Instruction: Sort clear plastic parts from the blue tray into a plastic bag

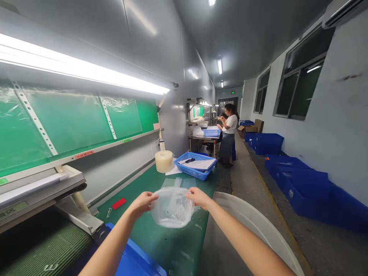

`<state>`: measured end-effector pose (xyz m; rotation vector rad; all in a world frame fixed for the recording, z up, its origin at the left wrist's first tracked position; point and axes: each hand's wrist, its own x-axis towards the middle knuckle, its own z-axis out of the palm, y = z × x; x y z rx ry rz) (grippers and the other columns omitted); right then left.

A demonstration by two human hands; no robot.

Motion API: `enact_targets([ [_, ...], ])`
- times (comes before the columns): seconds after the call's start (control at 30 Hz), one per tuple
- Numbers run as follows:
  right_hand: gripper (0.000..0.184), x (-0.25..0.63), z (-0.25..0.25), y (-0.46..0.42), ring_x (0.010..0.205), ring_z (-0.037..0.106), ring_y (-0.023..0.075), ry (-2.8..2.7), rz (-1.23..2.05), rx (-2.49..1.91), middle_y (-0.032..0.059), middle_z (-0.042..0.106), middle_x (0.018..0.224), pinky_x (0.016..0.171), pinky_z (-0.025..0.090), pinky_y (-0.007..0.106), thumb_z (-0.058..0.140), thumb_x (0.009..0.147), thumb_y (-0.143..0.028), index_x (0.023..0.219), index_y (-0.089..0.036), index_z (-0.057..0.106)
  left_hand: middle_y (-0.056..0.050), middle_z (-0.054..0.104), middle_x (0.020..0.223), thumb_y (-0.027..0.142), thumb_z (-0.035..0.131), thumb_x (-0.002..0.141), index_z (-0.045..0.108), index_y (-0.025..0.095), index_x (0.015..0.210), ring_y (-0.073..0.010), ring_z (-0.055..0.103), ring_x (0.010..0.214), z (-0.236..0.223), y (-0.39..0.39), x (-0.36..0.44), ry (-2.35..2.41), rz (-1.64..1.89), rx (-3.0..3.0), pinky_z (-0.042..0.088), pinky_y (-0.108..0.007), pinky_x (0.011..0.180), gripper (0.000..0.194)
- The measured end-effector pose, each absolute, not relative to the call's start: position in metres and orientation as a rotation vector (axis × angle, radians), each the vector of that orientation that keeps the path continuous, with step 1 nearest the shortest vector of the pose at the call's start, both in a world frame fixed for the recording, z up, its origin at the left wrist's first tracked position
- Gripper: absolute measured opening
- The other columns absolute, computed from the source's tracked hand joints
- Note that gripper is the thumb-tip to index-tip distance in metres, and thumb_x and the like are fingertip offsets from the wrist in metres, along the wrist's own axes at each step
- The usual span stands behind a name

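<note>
Clear bag held up over the bench's near end.
Your left hand (pixel 143 203) and right hand (pixel 198 197) each pinch closed on the clear plastic bag (pixel 172 209), above the green bench (pixel 161 245); blue basket (pixel 195 165) at the far end.

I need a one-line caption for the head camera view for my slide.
Both hands, left hand and right hand, hold a clear plastic bag above a green workbench near a blue basket.

We can make out no wording clearly; a red label (pixel 84 154) and a green label (pixel 126 140) sit on the shelf rail (pixel 115 144), their characters too small to read; a green exit sign (pixel 232 92) glows above the far door, illegible.
</note>
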<state>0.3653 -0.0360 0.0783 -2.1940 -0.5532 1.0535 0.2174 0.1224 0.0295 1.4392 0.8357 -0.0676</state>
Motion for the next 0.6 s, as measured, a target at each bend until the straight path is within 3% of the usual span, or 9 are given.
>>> enact_targets([
  [0.17, 0.020, 0.347, 0.034, -0.077, 0.049, 0.042, 0.0102, -0.558, 1.086, -2.413, -0.0049, 0.039, 0.050, 0.046, 0.033, 0.020, 0.047, 0.061, 0.000, 0.054, -0.017, 0.039, 0.002, 0.046, 0.056, 0.020, 0.047, 0.066, 0.043, 0.015, 0.064, -0.0117, 0.049, 0.054, -0.018, 0.078, 0.206, 0.976, -0.163, 1.528, 0.041, -0.022, 0.047, 0.007],
  [0.3, 0.029, 0.338, 0.015, -0.091, 0.071, 0.047, 0.0156, -0.557, 0.997, -2.560, -0.0028, 0.040, 0.057, 0.056, 0.033, 0.021, 0.046, 0.053, 0.008, 0.052, -0.018, 0.032, 0.000, 0.050, 0.065, 0.010, 0.048, 0.062, 0.044, 0.016, 0.064, -0.0131, 0.052, 0.065, -0.036, 0.065, 0.196, 1.052, -0.136, 1.591, 0.039, -0.019, 0.052, 0.007],
  [0.37, 0.028, 0.338, 0.015, -0.088, 0.073, 0.048, 0.0170, -0.519, 1.037, -2.563, -0.0016, 0.042, 0.060, 0.058, 0.034, 0.023, 0.046, 0.057, 0.006, 0.054, -0.018, 0.032, 0.000, 0.051, 0.065, 0.011, 0.047, 0.064, 0.046, 0.016, 0.067, -0.0121, 0.051, 0.059, -0.038, 0.068, 0.195, 1.081, -0.133, 1.581, 0.037, -0.018, 0.047, 0.006],
  [0.5, 0.008, 0.348, 0.029, -0.064, 0.056, 0.051, 0.0169, -0.391, 1.336, -2.381, 0.0008, 0.047, 0.059, 0.051, 0.040, 0.029, 0.041, 0.072, -0.013, 0.064, -0.016, 0.042, 0.003, 0.045, 0.053, 0.017, 0.039, 0.072, 0.047, 0.014, 0.072, -0.0079, 0.040, 0.038, -0.022, 0.087, 0.204, 1.080, -0.093, 1.492, 0.028, -0.017, 0.034, 0.008],
  [0.6, 0.015, 0.360, 0.050, -0.043, 0.052, 0.051, 0.0133, -0.373, 1.402, -2.181, 0.0015, 0.050, 0.061, 0.051, 0.042, 0.028, 0.034, 0.078, -0.021, 0.073, -0.015, 0.047, 0.004, 0.042, 0.049, 0.022, 0.039, 0.075, 0.047, 0.013, 0.073, -0.0070, 0.040, 0.038, 0.009, 0.111, 0.215, 0.990, -0.013, 1.417, 0.029, -0.016, 0.034, 0.012],
])
